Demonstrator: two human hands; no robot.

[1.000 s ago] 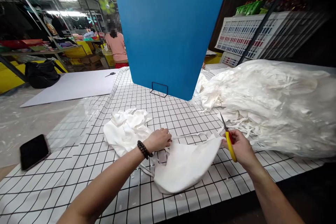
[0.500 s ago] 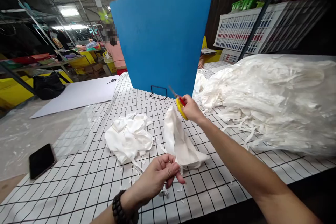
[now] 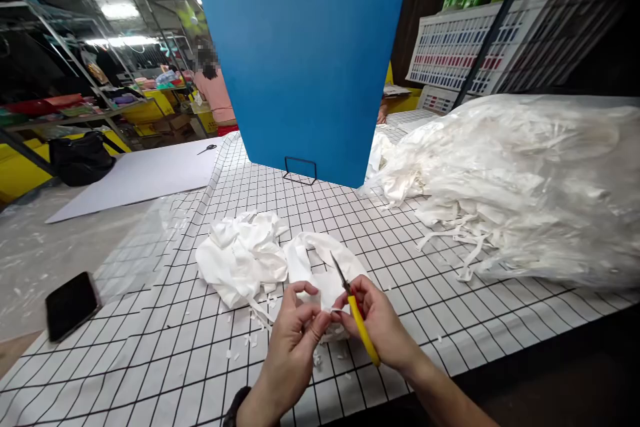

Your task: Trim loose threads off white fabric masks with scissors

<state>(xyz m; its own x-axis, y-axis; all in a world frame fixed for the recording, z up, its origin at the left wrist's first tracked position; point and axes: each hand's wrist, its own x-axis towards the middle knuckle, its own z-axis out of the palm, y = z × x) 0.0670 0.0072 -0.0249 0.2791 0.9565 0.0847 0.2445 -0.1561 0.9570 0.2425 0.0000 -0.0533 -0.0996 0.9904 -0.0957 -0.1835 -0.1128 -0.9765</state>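
Observation:
Between my hands lies a white fabric piece (image 3: 320, 247), bunched into a loop on the checked cloth. My left hand (image 3: 295, 340) pinches its near edge between thumb and fingers. Yellow-handled scissors (image 3: 364, 330) rest in my right hand (image 3: 383, 323), blades pointing up and away over the fabric. The thumb and fingertip of that same hand meet the fabric edge beside my left fingertips. Just left of it sits a crumpled heap of white fabric (image 3: 240, 257), with small white scraps (image 3: 250, 340) scattered in front.
A tall blue board (image 3: 310, 67) stands behind on a black wire stand (image 3: 300, 170). To the right spreads a big plastic-wrapped pile of white fabric (image 3: 530, 193). A phone (image 3: 73, 305) lies at left. Black scissors (image 3: 207, 149) are on a white sheet (image 3: 145, 177). Beyond is a person (image 3: 215, 93).
My right hand has come back from near the blue board to my left hand, bringing the scissors. The fabric piece has slumped from its upright fold into a flatter loop.

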